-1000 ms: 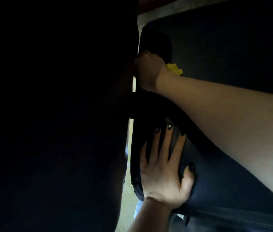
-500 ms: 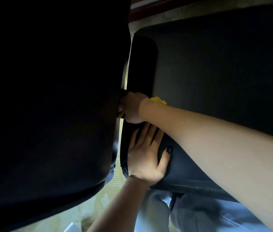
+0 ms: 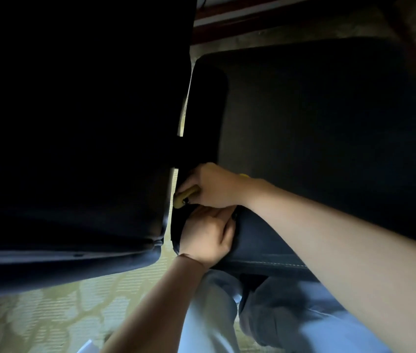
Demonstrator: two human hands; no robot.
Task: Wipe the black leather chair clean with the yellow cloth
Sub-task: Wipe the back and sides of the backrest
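Floor [image 3: 48, 314]: carpet, pale green-yellow, fine ribbing, darker branching pattern. It shows at bottom left, in a narrow lit strip between two dark pieces, and as a duller patch at the top.

Black leather chair [image 3: 316, 123] stands on it, right of centre, with pale stitching along the near edge. Second black upholstered piece [image 3: 74, 123] stands just beside it on the left. Something dark bridges the strip midway.

Legs in light trousers [image 3: 209, 314] at bottom centre; contact with the carpet hidden. Small white corner [image 3: 88, 347] at the bottom edge, cannot tell what. Red-brown wooden strip [image 3: 252, 19] borders the carpet at the top.
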